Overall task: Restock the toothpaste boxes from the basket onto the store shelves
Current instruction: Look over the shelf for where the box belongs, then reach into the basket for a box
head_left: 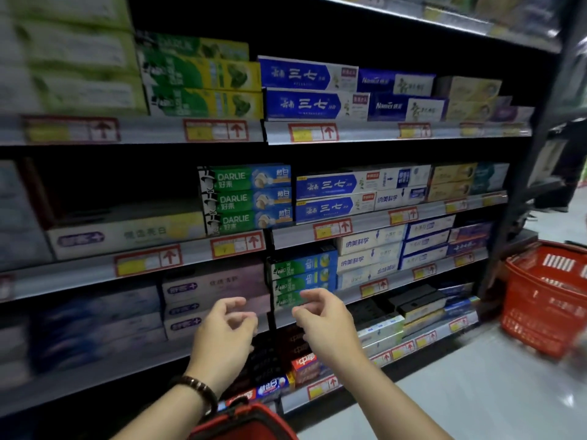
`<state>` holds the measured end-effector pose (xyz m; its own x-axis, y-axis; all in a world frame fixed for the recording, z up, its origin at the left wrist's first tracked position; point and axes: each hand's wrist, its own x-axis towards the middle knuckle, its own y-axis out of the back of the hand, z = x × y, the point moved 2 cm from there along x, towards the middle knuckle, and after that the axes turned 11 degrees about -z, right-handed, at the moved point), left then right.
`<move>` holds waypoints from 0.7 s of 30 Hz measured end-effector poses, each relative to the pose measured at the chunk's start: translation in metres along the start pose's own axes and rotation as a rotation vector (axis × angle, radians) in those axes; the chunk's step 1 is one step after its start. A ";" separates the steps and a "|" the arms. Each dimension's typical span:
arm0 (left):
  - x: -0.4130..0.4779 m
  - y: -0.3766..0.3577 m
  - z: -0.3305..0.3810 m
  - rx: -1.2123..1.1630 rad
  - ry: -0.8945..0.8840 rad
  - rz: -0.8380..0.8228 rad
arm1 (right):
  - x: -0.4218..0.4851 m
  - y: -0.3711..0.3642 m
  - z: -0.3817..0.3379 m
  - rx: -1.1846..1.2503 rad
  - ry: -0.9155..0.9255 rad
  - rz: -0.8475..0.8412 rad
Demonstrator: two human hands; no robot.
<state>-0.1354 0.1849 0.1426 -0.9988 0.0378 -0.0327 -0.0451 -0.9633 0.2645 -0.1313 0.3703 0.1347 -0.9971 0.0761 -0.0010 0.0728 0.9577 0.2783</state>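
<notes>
Nearest, a red basket sits at the bottom edge by the left forearm; its contents are not visible. The left hand and right hand are raised before the lower shelves, fingers loosely curled, narrow, holding nothing. Green Darlie toothpaste boxes stand stacked just beyond the right hand. A second red basket rests on the floor, far right. Risk: a careless reach could knock stacked boxes off the shelf lip.

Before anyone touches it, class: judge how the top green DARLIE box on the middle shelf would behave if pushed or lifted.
The top DARLIE box is a long, flat-sided carton, so it probably stays stiff and will not roll. It lies flat on two like boxes, so a push would likely slide it rather than tip it.
</notes>
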 end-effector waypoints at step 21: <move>-0.135 0.134 -0.066 0.036 0.209 -0.023 | -0.093 -0.119 0.021 0.025 -0.015 -0.316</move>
<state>-0.0055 0.0336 0.1186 -0.9715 -0.0001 -0.2370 -0.0720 -0.9526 0.2956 -0.0466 0.2553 0.0818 -0.9701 -0.2221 -0.0979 -0.2396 0.9413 0.2379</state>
